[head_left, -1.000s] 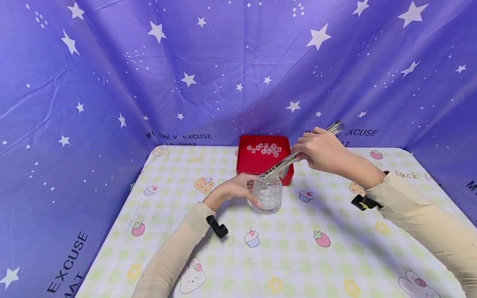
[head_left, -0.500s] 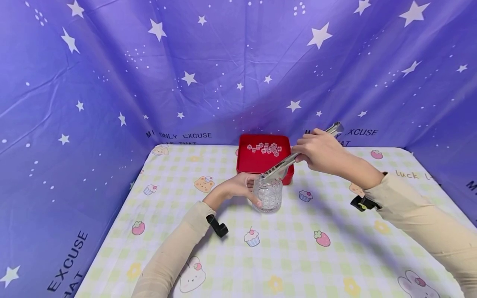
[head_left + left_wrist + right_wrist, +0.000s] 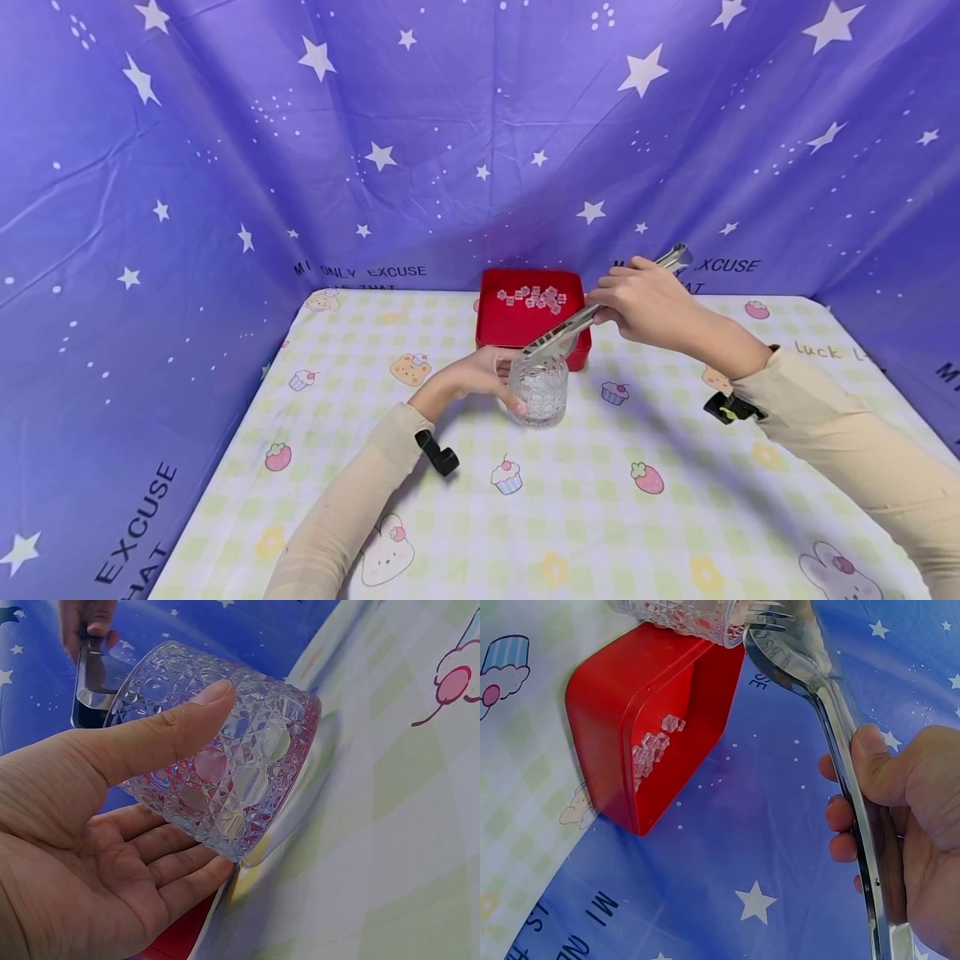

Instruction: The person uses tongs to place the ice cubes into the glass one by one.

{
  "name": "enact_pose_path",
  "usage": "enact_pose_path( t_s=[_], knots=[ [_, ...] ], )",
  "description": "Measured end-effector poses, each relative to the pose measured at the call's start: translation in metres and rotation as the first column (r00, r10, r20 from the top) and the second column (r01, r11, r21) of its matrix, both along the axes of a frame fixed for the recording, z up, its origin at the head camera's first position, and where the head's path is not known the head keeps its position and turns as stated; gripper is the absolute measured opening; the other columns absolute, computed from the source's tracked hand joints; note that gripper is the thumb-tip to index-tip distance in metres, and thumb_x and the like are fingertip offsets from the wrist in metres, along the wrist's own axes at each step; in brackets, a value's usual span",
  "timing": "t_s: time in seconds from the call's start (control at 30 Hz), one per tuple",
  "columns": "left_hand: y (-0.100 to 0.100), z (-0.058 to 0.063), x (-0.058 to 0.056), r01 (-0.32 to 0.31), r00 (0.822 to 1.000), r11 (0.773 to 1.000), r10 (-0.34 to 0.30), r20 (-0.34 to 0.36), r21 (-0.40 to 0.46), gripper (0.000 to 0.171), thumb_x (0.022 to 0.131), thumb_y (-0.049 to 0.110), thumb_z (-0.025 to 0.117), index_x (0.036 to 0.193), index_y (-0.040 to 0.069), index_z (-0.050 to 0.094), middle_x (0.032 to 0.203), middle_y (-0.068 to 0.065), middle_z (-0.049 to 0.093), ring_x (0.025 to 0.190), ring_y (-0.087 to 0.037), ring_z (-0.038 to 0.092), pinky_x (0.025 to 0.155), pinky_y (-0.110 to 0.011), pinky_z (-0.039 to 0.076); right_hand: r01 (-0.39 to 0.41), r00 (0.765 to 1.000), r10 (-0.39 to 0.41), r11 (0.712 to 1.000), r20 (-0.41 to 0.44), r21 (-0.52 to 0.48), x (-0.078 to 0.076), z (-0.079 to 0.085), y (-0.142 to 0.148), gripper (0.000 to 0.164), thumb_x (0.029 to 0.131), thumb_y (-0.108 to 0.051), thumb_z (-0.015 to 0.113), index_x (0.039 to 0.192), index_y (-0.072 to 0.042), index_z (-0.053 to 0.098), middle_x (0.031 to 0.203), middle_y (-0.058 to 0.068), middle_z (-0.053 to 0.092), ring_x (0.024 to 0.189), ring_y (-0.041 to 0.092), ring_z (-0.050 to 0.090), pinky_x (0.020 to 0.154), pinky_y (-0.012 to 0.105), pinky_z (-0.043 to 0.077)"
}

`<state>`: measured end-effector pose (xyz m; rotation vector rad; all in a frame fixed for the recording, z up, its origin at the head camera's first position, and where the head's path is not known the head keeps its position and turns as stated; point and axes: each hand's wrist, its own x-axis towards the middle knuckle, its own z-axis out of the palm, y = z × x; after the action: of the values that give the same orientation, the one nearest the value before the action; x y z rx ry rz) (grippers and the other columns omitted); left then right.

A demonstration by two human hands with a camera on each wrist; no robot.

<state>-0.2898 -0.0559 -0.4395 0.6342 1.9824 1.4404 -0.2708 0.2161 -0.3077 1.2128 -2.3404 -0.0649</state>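
A clear cut-glass tumbler stands upright on the table. My left hand holds its left side; in the left wrist view the thumb lies across the patterned wall of the glass and the other fingers reach behind it. My right hand grips metal serving tongs, slanted down to the left with their ends at the tumbler's mouth. A spoon-shaped end and a forked end of the tongs show in the right wrist view. Whether a cube sits between those ends cannot be told.
Just behind the tumbler is an open red box, with several small clear cubes inside toward its far side. A checked cloth with printed cartoons covers the table. Purple star-printed curtains enclose the back and sides.
The tongs' ends have shifted slightly at the tumbler's mouth. Both hands and the tumbler stay almost where they were.
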Motion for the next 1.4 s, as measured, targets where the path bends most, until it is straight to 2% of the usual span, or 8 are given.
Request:
enact_pose_path(
  t_s=[0.3, 0.57, 0.63, 0.8, 1.0, 1.17, 1.3, 1.4],
  knots=[
    [0.000, 0.002, 0.000, -0.010, 1.000, 1.000, 0.009, -0.009, -0.016, 0.073, 0.070, -0.003, 0.088, 0.138, 0.007, 0.062, 0.134, -0.009, 0.068, 0.127, -0.020, 0.062, 0.113, -0.033, 0.047, 0.014, 1.000, -0.015, 0.999, -0.020, -0.040, -0.003, 0.005, -0.002, 0.013, 0.079, -0.009, 0.083, 0.090, -0.007, 0.076, 0.076, 0.005, 0.070, 0.072, 0.025, 0.063, 0.067, 0.038, 0.043],
    [0.001, -0.002, 0.000, 0.000, 1.000, 1.000, 0.000, 0.014, -0.003, 0.070, 0.070, -0.005, 0.087, 0.136, 0.006, 0.063, 0.131, -0.010, 0.070, 0.123, -0.019, 0.064, 0.110, -0.031, 0.049, 0.089, 0.995, -0.095, 0.989, -0.039, -0.121, -0.012, 0.005, -0.001, 0.013, 0.083, -0.009, 0.079, 0.096, -0.005, 0.076, 0.080, 0.009, 0.070, 0.073, 0.028, 0.061, 0.064, 0.036, 0.034],
    [0.001, -0.003, 0.000, -0.002, 1.000, 1.000, 0.002, 0.020, 0.003, 0.069, 0.070, -0.006, 0.086, 0.135, 0.005, 0.064, 0.131, -0.012, 0.070, 0.121, -0.018, 0.065, 0.109, -0.029, 0.050, 0.112, 0.991, -0.120, 0.984, -0.053, -0.140, -0.015, 0.005, -0.003, 0.015, 0.084, -0.009, 0.079, 0.097, -0.003, 0.076, 0.081, 0.011, 0.071, 0.075, 0.030, 0.062, 0.065, 0.038, 0.035],
    [0.001, -0.002, 0.000, 0.006, 1.000, 1.000, -0.006, 0.019, 0.013, 0.070, 0.071, -0.006, 0.086, 0.135, 0.005, 0.063, 0.132, -0.013, 0.069, 0.121, -0.017, 0.064, 0.109, -0.030, 0.050, 0.182, 0.975, -0.200, 0.969, -0.100, -0.166, -0.030, 0.006, -0.007, 0.015, 0.088, -0.010, 0.076, 0.100, -0.002, 0.076, 0.083, 0.014, 0.072, 0.078, 0.033, 0.065, 0.066, 0.043, 0.042],
    [0.000, -0.002, -0.002, 0.012, 1.000, 1.000, -0.012, 0.013, 0.016, 0.070, 0.071, -0.005, 0.086, 0.136, 0.006, 0.063, 0.132, -0.010, 0.069, 0.123, -0.018, 0.063, 0.112, -0.032, 0.048, 0.250, 0.956, -0.273, 0.950, -0.110, -0.188, -0.049, 0.010, -0.016, 0.014, 0.090, -0.012, 0.073, 0.101, -0.003, 0.075, 0.083, 0.015, 0.072, 0.077, 0.035, 0.063, 0.066, 0.044, 0.041],
    [0.000, -0.002, -0.002, 0.007, 1.000, 1.000, -0.007, 0.017, 0.015, 0.069, 0.071, -0.005, 0.086, 0.135, 0.006, 0.063, 0.131, -0.011, 0.069, 0.122, -0.018, 0.064, 0.111, -0.031, 0.049, 0.320, 0.938, -0.336, 0.932, -0.079, -0.168, -0.065, 0.007, -0.023, 0.014, 0.091, -0.016, 0.074, 0.098, -0.004, 0.074, 0.081, 0.015, 0.070, 0.076, 0.034, 0.062, 0.065, 0.044, 0.040],
    [0.000, -0.002, -0.003, 0.004, 1.000, 1.000, -0.005, 0.017, 0.011, 0.069, 0.071, -0.005, 0.086, 0.135, 0.006, 0.063, 0.131, -0.011, 0.069, 0.123, -0.018, 0.063, 0.111, -0.030, 0.049, 0.373, 0.923, -0.382, 0.919, -0.050, -0.127, -0.078, 0.001, -0.028, 0.016, 0.091, -0.019, 0.075, 0.097, -0.004, 0.074, 0.084, 0.015, 0.071, 0.082, 0.035, 0.064, 0.066, 0.045, 0.042],
    [0.000, -0.002, -0.003, 0.009, 1.000, 1.000, -0.009, 0.016, 0.009, 0.069, 0.071, -0.005, 0.086, 0.136, 0.005, 0.063, 0.132, -0.012, 0.069, 0.123, -0.018, 0.063, 0.111, -0.029, 0.048, 0.424, 0.905, -0.425, 0.903, -0.009, -0.074, -0.087, -0.003, -0.033, 0.019, 0.090, -0.021, 0.075, 0.099, -0.005, 0.074, 0.090, 0.016, 0.073, 0.088, 0.035, 0.065, 0.072, 0.048, 0.046]
  ],
)
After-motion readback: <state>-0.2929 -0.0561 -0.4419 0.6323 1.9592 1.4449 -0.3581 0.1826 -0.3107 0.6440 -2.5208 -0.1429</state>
